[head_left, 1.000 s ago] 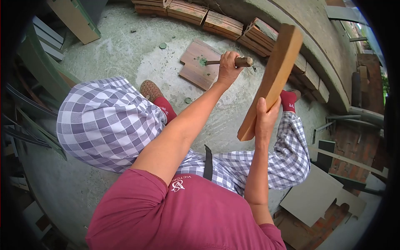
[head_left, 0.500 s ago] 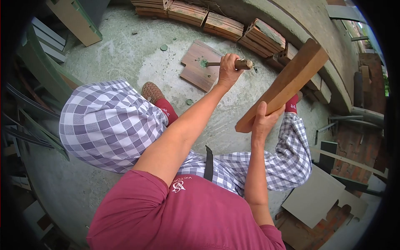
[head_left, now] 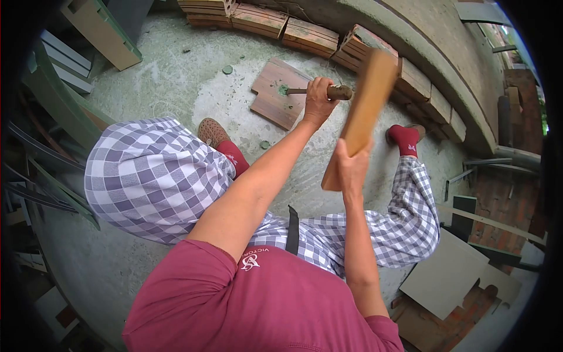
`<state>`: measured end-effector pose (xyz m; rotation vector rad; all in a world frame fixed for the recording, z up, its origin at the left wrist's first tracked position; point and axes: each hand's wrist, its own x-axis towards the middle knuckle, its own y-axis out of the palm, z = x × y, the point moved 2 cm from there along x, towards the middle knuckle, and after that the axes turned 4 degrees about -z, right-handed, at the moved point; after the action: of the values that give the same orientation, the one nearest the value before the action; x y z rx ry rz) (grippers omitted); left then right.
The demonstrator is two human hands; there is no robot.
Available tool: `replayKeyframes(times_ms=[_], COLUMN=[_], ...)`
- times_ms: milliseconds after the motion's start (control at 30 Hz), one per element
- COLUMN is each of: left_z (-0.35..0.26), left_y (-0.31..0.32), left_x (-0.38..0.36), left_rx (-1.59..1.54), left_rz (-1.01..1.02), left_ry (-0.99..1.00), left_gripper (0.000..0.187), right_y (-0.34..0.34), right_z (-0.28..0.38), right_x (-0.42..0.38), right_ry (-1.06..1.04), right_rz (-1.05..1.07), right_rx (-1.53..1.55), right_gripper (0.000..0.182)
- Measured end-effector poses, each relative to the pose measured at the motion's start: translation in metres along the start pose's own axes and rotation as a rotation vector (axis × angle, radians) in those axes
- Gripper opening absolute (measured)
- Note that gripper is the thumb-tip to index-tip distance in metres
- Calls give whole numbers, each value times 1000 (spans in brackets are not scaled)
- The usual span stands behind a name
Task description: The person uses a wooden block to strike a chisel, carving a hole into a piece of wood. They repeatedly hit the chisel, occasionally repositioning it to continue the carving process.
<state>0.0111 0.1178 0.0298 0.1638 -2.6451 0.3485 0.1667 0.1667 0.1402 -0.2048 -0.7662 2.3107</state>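
Observation:
My left hand [head_left: 318, 100] grips a wooden-handled punch [head_left: 339, 91]. Its metal shaft points left, and the tip rests at a green spot [head_left: 284, 90] on a brown wooden board [head_left: 271, 98] lying on the concrete floor. My right hand [head_left: 350, 165] holds a thick wooden plank [head_left: 361, 111] by its lower end. The plank stands nearly upright, with its upper part just right of the punch's handle end. I sit with both legs in checked trousers stretched out, red socks on my feet.
A row of bricks [head_left: 305, 34] lines the curved concrete curb [head_left: 446, 70] at the back. Small green discs [head_left: 227, 70] lie on the floor. Flat tiles [head_left: 446, 273] are stacked at lower right, and green frames [head_left: 56, 88] lean at left.
My right hand swung the plank from tilted far right to nearly upright, close to the punch handle. My left hand and the punch stayed on the board.

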Motion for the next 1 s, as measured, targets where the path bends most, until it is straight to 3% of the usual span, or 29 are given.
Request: replayKeyframes(times_ms=[33,100,233,300,367,433,567,667,767,800,833,1000], left_z=[2,10,4,2,4,6,13,9,7,9,12,17], left_y=[1,6,1,0,3,2,1,-1,-3,-1,0,-8], left_x=[0,-4,-7,-6,-9,-11,-13,-15,-12,-14,-16,-19], left_rx=[13,21,8,-10,7,19,42,40,51,62,56,93], left_rz=[-15,5,12,21,12,33,25,19,10,10,8,44], left_ry=[16,45,7,-14,-16,-8,39,39,54,60,66,38], left_gripper=[39,40,40,39,39,40,41,40,40,40,40,38], right_y=[6,1,-23,-27,-8,9,-9,-26,-7,3,9,-22], right_z=[-6,-11,8,11,-6,-13,-6,1,-6,-3,-12,-6], right_x=[-3,3,4,5,-4,-13,-17,-5,-10,-14,-13,-1], right_ry=[95,95,5,-44,-73,165,187,38,-9,140,126,100], right_rz=[142,144,3,-172,-162,186,174,-111,-180,-17,158,146], right_rx=[-72,-49,80,212,152,6,58,184,194,110,-45,94], right_gripper=[66,66,65,68,68,67,67,67,67,67,67,62])
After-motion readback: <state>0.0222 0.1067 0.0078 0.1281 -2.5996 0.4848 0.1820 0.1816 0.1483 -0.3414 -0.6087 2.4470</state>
